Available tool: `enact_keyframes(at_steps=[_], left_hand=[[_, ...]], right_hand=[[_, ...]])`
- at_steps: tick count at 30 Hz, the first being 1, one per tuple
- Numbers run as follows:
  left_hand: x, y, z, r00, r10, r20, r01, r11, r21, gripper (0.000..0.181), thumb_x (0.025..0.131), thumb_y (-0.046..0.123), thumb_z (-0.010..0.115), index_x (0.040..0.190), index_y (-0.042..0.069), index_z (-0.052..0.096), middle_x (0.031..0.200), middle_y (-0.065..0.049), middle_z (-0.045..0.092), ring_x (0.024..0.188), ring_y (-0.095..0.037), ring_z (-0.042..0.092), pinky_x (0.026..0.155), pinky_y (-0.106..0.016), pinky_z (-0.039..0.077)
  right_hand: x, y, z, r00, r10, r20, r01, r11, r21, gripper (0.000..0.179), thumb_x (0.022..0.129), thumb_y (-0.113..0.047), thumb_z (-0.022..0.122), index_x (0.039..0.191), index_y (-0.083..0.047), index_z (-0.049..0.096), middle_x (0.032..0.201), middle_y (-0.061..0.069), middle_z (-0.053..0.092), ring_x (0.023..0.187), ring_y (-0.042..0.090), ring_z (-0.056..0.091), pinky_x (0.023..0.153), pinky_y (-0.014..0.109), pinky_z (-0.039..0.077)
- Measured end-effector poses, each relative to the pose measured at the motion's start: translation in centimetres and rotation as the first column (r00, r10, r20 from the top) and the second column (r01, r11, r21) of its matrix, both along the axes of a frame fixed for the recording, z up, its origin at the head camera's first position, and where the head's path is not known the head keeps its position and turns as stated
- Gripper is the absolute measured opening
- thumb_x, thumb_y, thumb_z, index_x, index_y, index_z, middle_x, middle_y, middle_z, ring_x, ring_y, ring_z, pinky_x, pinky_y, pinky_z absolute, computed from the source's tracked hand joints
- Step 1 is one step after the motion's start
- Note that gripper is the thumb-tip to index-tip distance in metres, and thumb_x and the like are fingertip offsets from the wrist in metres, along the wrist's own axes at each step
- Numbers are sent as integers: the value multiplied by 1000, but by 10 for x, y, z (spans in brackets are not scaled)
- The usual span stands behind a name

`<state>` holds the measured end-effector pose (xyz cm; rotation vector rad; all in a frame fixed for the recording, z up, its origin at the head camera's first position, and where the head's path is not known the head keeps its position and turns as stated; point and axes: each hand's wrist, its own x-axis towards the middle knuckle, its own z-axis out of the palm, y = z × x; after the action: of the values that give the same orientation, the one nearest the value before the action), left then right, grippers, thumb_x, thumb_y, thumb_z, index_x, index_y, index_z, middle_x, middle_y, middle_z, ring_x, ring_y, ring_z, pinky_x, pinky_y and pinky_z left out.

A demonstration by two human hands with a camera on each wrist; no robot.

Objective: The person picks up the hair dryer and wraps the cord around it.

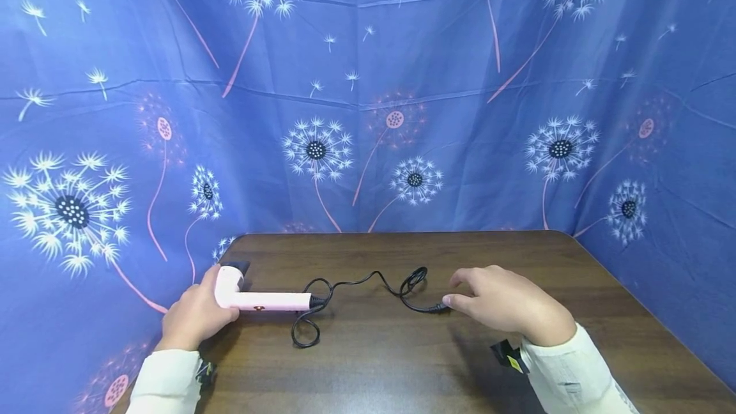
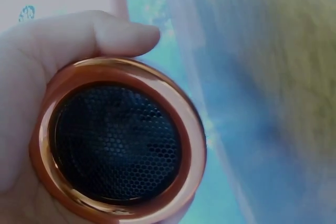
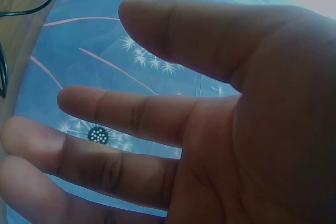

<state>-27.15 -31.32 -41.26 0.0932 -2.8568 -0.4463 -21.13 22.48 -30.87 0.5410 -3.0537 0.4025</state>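
Note:
A pale pink hair dryer lies at the left of the table, its handle pointing right. My left hand grips its head, thumb toward the handle. Seen from the left wrist, that hand curls round the dryer's copper-coloured rim, which frames a dark mesh grille. A black power cord runs from the handle in loops to a plug. Beside the plug hovers my right hand, fingers apart. The right wrist view shows the right hand with nothing between thumb and fingers.
The brown wooden table has rounded far corners. A blue curtain with dandelion prints hangs behind it and along both sides. A small dark part, perhaps the nozzle, juts behind the dryer's head.

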Motion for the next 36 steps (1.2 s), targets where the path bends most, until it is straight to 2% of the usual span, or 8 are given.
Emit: enact_keyframes(at_steps=[10,16,20,25,31,36], left_hand=[[-5,11,11,999,-17,-27,17,1000,-13,112,68,47,84,157,7,30,113,-35,65,87,-48,67,63,-57,51],[-4,19,22,999,-15,-39,15,1000,-14,110,67,47,84,157,9,32,110,-33,65,85,-46,66,58,-55,49],[-5,24,28,999,-26,-46,25,1000,-19,110,68,47,84,157,9,32,113,-33,65,86,-49,66,57,-55,49],[-7,32,38,995,-48,-84,46,999,-25,107,69,47,83,157,12,33,115,-33,65,88,-51,67,57,-57,50],[-8,43,48,988,-74,-135,71,997,-30,104,69,45,84,156,13,36,115,-32,67,90,-46,68,57,-56,50],[-9,49,51,986,-83,-146,79,996,-28,104,69,44,83,156,14,36,116,-31,67,90,-44,68,56,-54,49]], right_hand=[[-2,3,0,1000,25,-6,-25,1000,-6,40,95,-56,65,116,-22,71,100,-7,75,92,15,69,79,48,56],[-2,4,0,1000,21,-6,-21,1000,-4,40,95,-56,65,116,-22,71,90,-11,71,86,11,66,77,46,55],[-2,4,0,1000,24,-13,-24,1000,-7,39,95,-54,66,116,-21,71,94,-8,73,88,13,68,77,47,56],[-2,5,3,1000,20,-10,-20,1000,-17,43,95,-56,65,117,-20,71,97,-7,75,88,13,68,77,47,56],[-1,6,4,1000,18,-5,-18,999,-26,45,95,-58,64,117,-19,71,89,-11,72,81,8,65,72,42,55],[0,6,3,1000,15,5,-15,999,-37,44,96,-57,64,116,-19,71,81,-13,68,74,5,60,68,39,52]])
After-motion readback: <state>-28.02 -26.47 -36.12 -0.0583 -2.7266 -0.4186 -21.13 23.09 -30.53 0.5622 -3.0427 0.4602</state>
